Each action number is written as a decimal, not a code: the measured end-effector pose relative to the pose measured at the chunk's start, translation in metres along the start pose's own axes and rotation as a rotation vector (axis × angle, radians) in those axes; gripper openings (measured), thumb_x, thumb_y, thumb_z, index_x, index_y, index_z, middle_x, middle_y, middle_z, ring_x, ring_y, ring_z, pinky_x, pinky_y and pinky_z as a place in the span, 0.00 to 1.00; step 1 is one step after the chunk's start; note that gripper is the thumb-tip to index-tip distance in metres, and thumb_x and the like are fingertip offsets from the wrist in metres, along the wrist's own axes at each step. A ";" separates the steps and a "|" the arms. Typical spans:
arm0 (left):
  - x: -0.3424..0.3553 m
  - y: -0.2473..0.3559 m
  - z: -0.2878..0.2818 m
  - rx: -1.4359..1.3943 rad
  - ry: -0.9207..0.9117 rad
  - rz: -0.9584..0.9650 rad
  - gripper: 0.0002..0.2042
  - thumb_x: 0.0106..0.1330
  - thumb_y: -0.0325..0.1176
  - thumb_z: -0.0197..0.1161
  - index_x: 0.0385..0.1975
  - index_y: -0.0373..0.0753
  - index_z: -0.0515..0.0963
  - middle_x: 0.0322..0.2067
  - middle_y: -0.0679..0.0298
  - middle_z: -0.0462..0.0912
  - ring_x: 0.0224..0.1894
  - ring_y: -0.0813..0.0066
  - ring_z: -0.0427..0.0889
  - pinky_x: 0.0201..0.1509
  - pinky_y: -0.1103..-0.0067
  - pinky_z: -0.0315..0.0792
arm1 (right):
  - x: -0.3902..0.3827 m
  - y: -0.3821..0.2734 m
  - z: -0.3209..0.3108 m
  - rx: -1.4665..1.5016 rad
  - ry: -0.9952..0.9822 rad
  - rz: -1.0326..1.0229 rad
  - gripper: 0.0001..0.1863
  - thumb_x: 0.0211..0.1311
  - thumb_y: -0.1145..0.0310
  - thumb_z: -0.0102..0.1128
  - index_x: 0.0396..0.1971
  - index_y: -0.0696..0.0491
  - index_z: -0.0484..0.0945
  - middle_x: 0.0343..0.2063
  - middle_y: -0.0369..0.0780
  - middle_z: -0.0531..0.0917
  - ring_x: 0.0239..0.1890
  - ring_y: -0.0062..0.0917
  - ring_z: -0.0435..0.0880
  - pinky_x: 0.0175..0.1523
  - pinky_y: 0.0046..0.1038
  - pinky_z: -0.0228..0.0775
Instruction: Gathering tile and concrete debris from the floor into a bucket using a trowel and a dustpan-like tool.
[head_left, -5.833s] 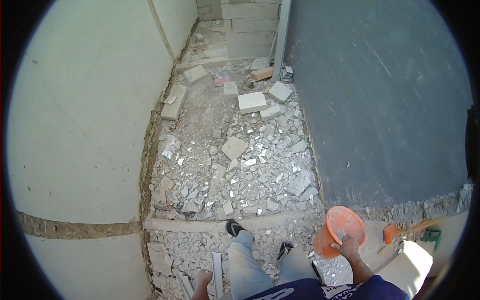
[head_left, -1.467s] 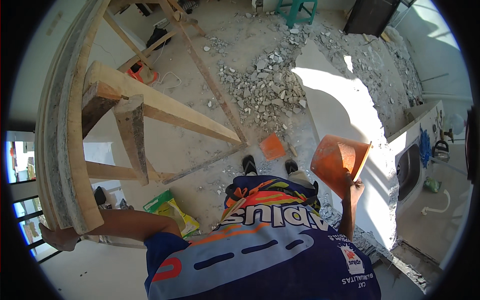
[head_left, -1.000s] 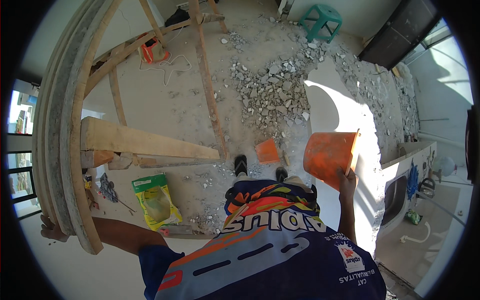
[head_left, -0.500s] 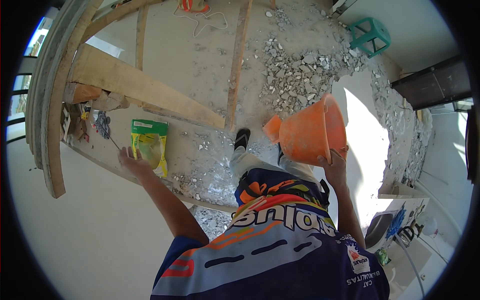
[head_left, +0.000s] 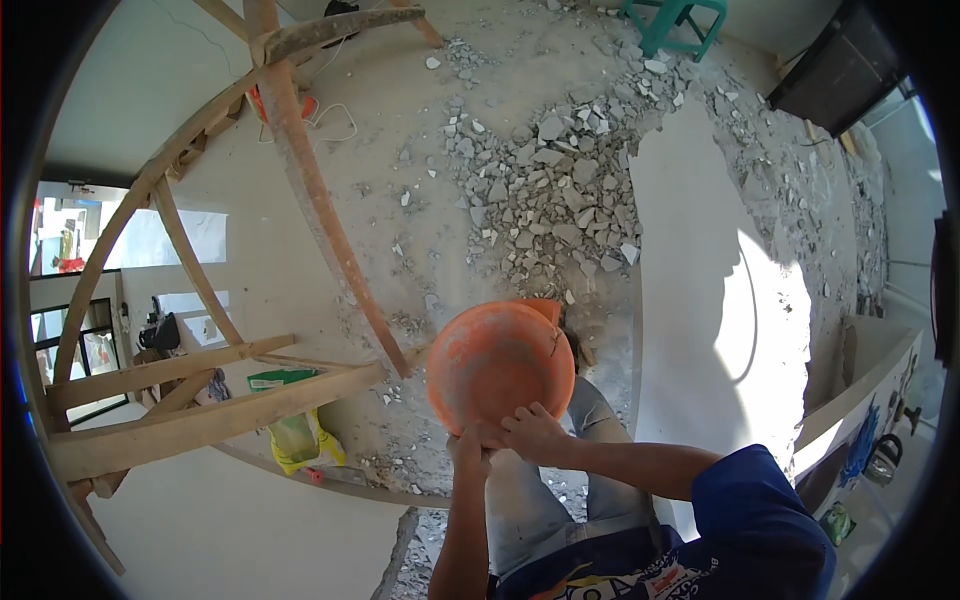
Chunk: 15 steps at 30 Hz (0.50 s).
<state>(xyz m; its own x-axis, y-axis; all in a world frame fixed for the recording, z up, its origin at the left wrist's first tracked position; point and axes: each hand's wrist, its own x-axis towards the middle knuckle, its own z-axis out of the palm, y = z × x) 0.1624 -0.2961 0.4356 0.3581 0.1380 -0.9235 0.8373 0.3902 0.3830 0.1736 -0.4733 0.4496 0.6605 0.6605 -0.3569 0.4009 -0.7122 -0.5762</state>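
An orange bucket (head_left: 490,350), dusty and with its mouth turned up toward me, is in front of my knees. I see only grey dust smears inside it. My left hand (head_left: 468,450) grips the near rim, with the fingers partly hidden. Close beside it, my right hand (head_left: 535,432) hooks its fingers over the same rim into the bucket. Behind the far right side an orange flat piece (head_left: 542,309) sticks out; its kind is mostly hidden. Beyond the bucket lies a heap of broken grey and white rubble (head_left: 560,180).
A wooden frame of beams (head_left: 320,210) stands on the left. Under it lies a yellow-green bag (head_left: 305,445). To the right runs a white slab (head_left: 685,300) with a broken edge. A green stool (head_left: 675,25) and a dark panel (head_left: 838,70) are at the far right.
The bucket has swung from my right side to the front, its mouth now facing me. My left hand has come from near the bag to the rim. My view has turned.
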 end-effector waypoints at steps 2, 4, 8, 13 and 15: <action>0.056 -0.017 0.003 -0.131 0.147 0.020 0.22 0.63 0.24 0.57 0.58 0.28 0.67 0.48 0.50 0.78 0.39 0.58 0.87 0.31 0.68 0.86 | 0.014 0.037 0.033 -0.005 -0.009 -0.025 0.12 0.57 0.67 0.64 0.42 0.46 0.82 0.42 0.36 0.78 0.50 0.33 0.77 0.51 0.37 0.69; 0.104 -0.018 0.001 -0.203 0.152 0.141 0.24 0.60 0.20 0.53 0.59 0.29 0.66 0.49 0.50 0.77 0.42 0.56 0.86 0.36 0.65 0.88 | 0.024 0.062 0.048 0.371 0.509 -0.043 0.13 0.58 0.67 0.66 0.43 0.48 0.80 0.46 0.38 0.76 0.52 0.34 0.75 0.54 0.39 0.69; 0.189 0.023 0.023 -0.047 0.207 0.340 0.30 0.56 0.21 0.55 0.64 0.32 0.62 0.56 0.49 0.71 0.53 0.52 0.81 0.50 0.57 0.87 | 0.017 0.155 0.122 0.582 0.677 0.395 0.16 0.61 0.64 0.68 0.47 0.53 0.79 0.48 0.42 0.75 0.54 0.39 0.75 0.59 0.39 0.69; 0.329 0.076 -0.002 0.041 0.236 0.575 0.30 0.56 0.19 0.55 0.62 0.29 0.61 0.56 0.50 0.70 0.55 0.52 0.79 0.52 0.56 0.86 | 0.037 0.300 0.293 0.753 0.598 1.013 0.32 0.59 0.55 0.72 0.55 0.61 0.74 0.48 0.50 0.76 0.55 0.44 0.77 0.56 0.40 0.73; 0.366 0.084 -0.011 0.098 0.188 0.664 0.28 0.57 0.19 0.55 0.61 0.27 0.61 0.55 0.50 0.71 0.55 0.52 0.79 0.54 0.55 0.85 | 0.072 0.318 0.330 0.845 0.677 0.976 0.39 0.56 0.50 0.74 0.59 0.62 0.71 0.52 0.52 0.73 0.56 0.43 0.77 0.56 0.40 0.74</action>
<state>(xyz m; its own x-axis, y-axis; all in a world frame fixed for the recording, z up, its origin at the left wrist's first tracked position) 0.3589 -0.2031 0.1298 0.7369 0.4777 -0.4783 0.5026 0.0859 0.8602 0.1396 -0.5738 -0.0019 0.7082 -0.4000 -0.5817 -0.7005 -0.2958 -0.6495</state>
